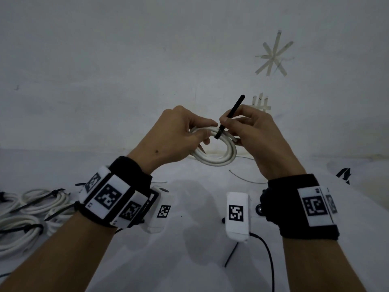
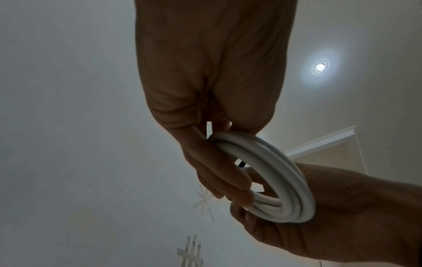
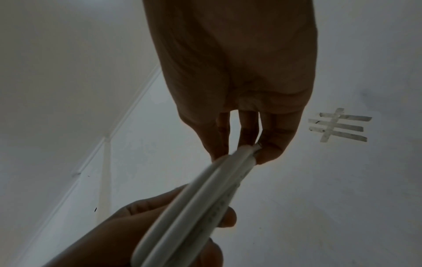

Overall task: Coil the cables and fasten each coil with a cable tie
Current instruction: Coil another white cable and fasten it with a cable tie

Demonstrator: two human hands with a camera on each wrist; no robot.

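I hold a white cable coil in the air between both hands, above the white table. My left hand grips the coil's left side, thumb over the strands. A black cable tie is looped round the top of the coil, and its tail points up and to the right. My right hand pinches that tail just above the loop, with its lower fingers against the coil. In the left wrist view the left hand's fingers pass through the coil. The right wrist view shows the coil edge-on under the right hand's fingertips; the tie is hidden there.
Several white coils bound with black ties lie at the table's left edge. A loose black tie lies near the front, and more black ties at the far right. A thin wire lies under the hands. Tape marks are on the wall.
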